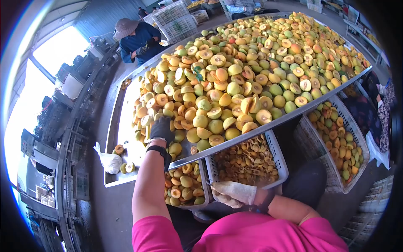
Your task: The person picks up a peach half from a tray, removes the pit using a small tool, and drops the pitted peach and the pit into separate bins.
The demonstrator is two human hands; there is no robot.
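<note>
A big heap of yellow peaches (235, 88), many of them halved, covers the metal-edged table (126, 101). My left hand (162, 129), in a dark glove, reaches into the near left side of the heap. Its fingertips are hidden among the fruit, so any grip on a peach cannot be made out. My right hand (235, 193) wears a whitish glove and is held low over the near edge of a crate of peach scraps (247, 164). Its fingers are curled closed. Something small and thin shows by the fingertips, too small to name.
A crate of peaches (184, 187) stands below the table's near edge, and another peach crate (338, 143) is at right. A white plastic bag (110, 160) lies by loose fruit on the table's left corner. Across the table a person in a hat (136, 40) works; stacked crates (174, 21) stand behind.
</note>
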